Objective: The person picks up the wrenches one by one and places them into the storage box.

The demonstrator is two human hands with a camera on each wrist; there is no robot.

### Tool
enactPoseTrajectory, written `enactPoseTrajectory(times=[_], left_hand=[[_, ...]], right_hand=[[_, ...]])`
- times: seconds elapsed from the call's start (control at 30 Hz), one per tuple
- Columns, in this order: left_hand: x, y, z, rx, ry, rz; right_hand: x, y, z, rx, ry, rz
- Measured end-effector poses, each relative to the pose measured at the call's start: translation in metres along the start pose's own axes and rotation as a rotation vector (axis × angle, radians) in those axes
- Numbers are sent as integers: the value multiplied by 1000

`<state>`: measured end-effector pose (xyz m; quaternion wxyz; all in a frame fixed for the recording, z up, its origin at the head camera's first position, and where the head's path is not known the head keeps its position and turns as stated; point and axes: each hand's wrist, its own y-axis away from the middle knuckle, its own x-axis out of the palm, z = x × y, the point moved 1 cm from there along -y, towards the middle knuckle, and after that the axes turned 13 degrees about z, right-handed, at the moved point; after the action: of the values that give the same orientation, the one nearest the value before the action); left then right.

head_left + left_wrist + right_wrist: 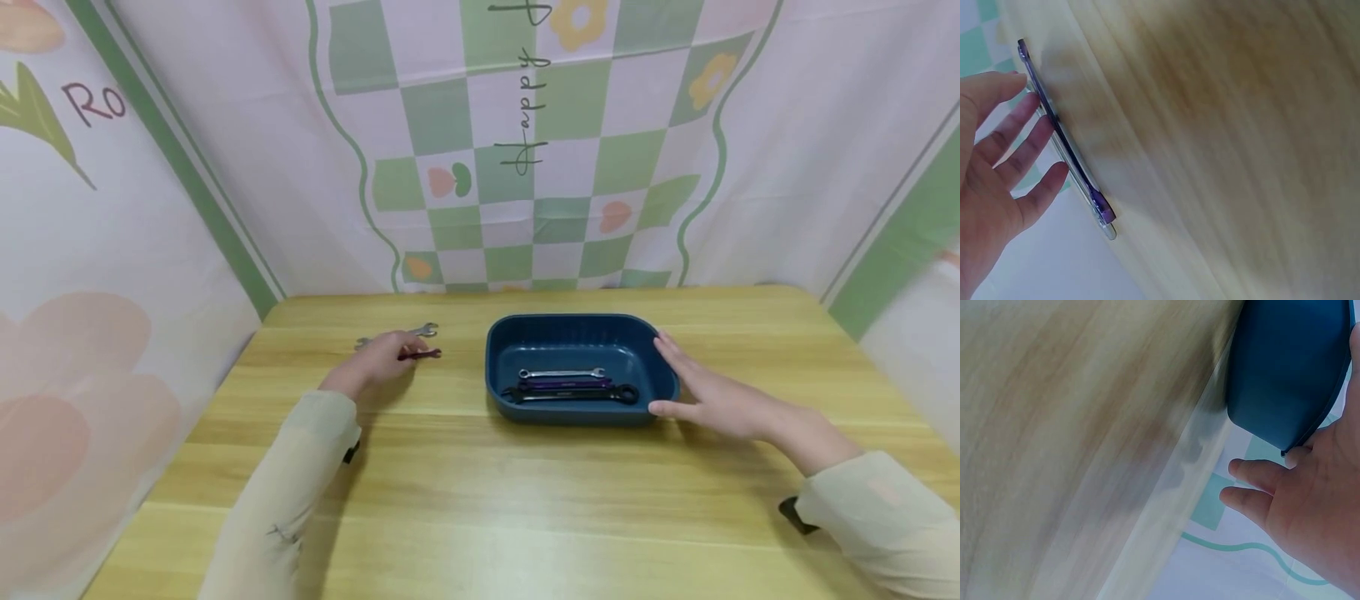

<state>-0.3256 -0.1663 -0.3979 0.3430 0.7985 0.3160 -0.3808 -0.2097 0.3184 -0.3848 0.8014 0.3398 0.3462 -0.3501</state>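
A small purple open-end wrench [422, 354] lies at the fingertips of my left hand [997, 144], whose fingers are gently bent and spread along it. Just behind it on the table is a silver wrench [424, 330], partly covered by that hand. My right hand [723, 400] rests against the right end of a dark blue tray [498, 367], fingers spread and thumb at the front corner. Inside the tray lie a silver combination wrench [562, 373], a purple wrench [551, 385] and a black ratchet wrench [573, 394].
The wooden table [480, 517] extends in front of the tray and between the two arms. A patterned cloth [510, 167] hangs behind the table's far edge, and more cloth hangs at both sides.
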Motion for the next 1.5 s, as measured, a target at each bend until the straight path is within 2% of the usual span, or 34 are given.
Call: enactPoseTrajectory(times=[0.33,0.57,0.77,1.1,1.27,1.5], left_hand=[[-2,-6,5,18,-61,16],[-3,-3,5,-26,-72,9],[-2,-6,7,-17,-136,-10],[-3,-12,12,-31,-91,8],[-3,-13,17,-8,-101,11],[-4,-14,19,49,-164,16]], right_hand=[[1,1,2,-5,-10,-6],[2,1,0,-5,-13,-5],[3,2,-1,-5,-18,-4],[3,1,-1,-1,-24,-1],[3,0,-1,1,-18,1],[3,0,-2,-1,-6,-4]])
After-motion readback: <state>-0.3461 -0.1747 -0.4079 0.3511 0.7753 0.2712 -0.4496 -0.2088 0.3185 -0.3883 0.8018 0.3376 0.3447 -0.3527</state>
